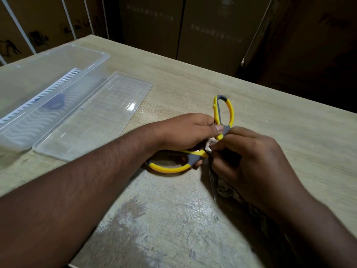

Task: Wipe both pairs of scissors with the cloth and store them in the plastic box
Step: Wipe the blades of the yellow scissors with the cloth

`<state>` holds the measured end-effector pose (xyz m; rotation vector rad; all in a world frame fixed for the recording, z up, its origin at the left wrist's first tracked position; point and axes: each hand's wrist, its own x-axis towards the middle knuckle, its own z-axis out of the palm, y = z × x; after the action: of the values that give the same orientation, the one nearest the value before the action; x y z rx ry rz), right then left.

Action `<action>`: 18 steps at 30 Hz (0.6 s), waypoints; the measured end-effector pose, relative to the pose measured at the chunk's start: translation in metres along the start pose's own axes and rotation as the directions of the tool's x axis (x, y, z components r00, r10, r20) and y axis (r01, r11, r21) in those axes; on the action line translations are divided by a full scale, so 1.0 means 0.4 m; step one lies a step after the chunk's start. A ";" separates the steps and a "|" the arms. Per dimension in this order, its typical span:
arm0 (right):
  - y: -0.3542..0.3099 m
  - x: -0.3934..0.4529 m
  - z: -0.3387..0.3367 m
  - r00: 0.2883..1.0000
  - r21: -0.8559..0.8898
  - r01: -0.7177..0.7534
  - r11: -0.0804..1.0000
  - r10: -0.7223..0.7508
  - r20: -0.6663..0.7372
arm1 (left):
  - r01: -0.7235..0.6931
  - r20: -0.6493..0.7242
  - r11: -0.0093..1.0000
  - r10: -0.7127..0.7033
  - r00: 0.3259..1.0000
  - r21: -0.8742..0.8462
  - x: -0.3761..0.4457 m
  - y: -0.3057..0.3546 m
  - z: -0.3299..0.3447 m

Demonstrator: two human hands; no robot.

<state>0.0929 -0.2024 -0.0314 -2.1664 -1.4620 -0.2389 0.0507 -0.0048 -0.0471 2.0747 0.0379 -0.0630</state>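
Observation:
Yellow-and-grey scissors (pixel 226 111) are spread wide open above the table, one handle loop pointing up, the other loop low beside my left wrist. My left hand (pixel 185 132) grips them at the handle necks, thumb on the grey part. My right hand (pixel 251 161) holds a pale cloth (pixel 209 145) against the pivot and blades; a dark blade tip shows below that hand. More patterned cloth hangs under my right wrist. The clear plastic box (pixel 92 60) stands at the far left with a white slotted insert and a dark blue object inside.
The box's clear lid (pixel 108 105) lies flat on the table just right of the box. The wooden table (pixel 193 74) has a worn, scuffed patch near the front. Cardboard boxes and a white rack stand behind the table's far edge.

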 end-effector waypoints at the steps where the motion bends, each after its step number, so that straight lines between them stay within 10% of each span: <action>1: 0.001 -0.007 -0.004 1.000 -0.011 -0.016 1.000 0.016 0.008 | 0.000 0.011 1.000 0.000 1.000 0.007 -0.001 0.003 0.001; 8: 0.010 -0.010 -0.018 0.998 0.021 -0.026 0.999 0.025 0.055 | -0.001 -0.012 0.995 0.002 1.000 0.104 -0.003 0.004 -0.006; 14: 0.019 -0.034 -0.103 0.972 0.410 -0.176 0.895 0.223 -0.069 | -0.005 0.002 0.993 0.005 1.000 0.116 -0.004 0.012 -0.012; 18: -0.009 -0.043 -0.111 0.967 0.542 -0.249 0.803 0.237 0.094 | -0.009 0.058 0.994 0.003 0.998 0.107 -0.015 0.034 -0.022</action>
<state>0.0886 -0.2375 0.0005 -1.8418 -1.0676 0.2741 0.0456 -0.0037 -0.0306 2.1788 -0.0072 -0.1243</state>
